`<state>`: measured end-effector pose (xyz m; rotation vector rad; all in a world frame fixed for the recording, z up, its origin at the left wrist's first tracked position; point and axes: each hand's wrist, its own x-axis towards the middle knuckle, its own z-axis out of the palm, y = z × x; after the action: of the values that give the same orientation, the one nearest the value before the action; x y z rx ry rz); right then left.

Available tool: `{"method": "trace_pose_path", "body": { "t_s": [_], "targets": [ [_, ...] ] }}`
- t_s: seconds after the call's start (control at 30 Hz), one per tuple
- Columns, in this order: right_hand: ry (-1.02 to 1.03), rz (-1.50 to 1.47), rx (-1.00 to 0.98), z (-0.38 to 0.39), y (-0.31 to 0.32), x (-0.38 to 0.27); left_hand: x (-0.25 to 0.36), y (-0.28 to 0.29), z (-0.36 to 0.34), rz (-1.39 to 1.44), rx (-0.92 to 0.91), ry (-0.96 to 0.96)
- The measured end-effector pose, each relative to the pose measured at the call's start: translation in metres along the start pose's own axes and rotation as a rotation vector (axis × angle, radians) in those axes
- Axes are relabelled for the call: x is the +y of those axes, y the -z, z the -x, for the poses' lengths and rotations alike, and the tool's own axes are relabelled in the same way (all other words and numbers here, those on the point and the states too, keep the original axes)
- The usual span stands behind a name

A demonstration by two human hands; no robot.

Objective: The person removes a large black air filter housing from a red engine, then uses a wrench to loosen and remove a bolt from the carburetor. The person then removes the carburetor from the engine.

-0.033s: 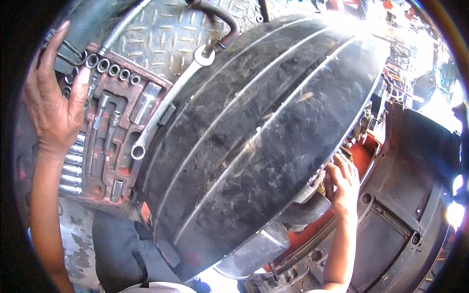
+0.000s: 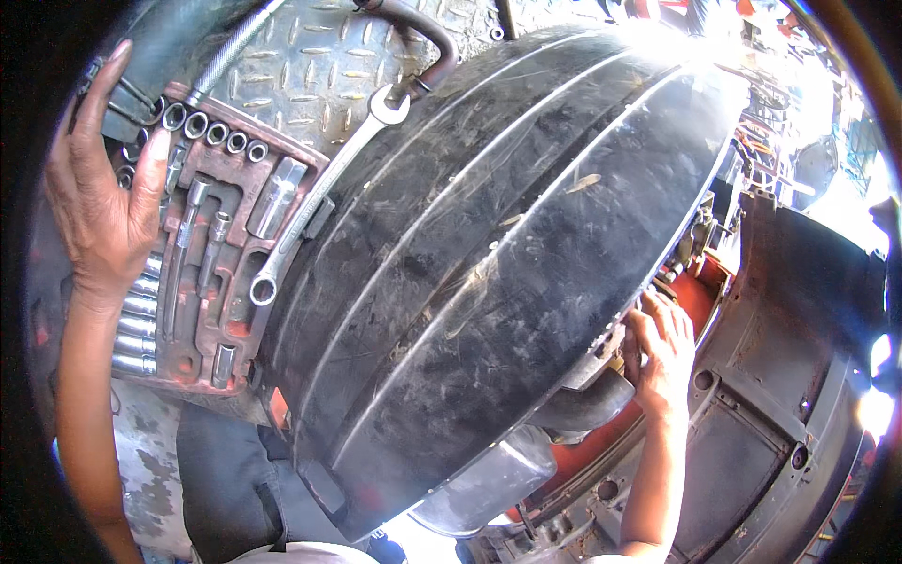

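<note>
Glare washes out the far end of the big black cover (image 2: 526, 244) in the middle of the view, and at its right edge the right hand (image 2: 661, 352) has its fingers bent close together, tips partly hidden, so I cannot tell whether they grip anything. The left hand (image 2: 108, 211) is open, thumb and forefinger spread, over the left side of a reddish tool tray (image 2: 293, 150). It holds shiny sockets (image 2: 136, 327), with a wrench (image 2: 317, 193) lying along its right edge.

Bare fingers (image 2: 92, 122), bare forearms (image 2: 89, 404), dark grey trousers (image 2: 221, 479), pale cloth (image 2: 291, 554) — perhaps a shirt
</note>
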<state>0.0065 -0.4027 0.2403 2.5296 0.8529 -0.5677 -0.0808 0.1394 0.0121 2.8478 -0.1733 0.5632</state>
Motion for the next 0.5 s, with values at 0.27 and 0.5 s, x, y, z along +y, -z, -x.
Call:
{"method": "trace_pose_path", "body": {
  "t_s": [0.27,0.5],
  "targets": [
    [-0.068,0.136,0.07,-0.053,0.001,-0.018,-0.004,-0.001,0.0,-0.093,0.026,-0.009],
    [-0.135,0.174,0.044,-0.082,-0.01,-0.025,-0.002,-0.001,-0.003,-0.045,0.079,-0.003]
  ]
}}
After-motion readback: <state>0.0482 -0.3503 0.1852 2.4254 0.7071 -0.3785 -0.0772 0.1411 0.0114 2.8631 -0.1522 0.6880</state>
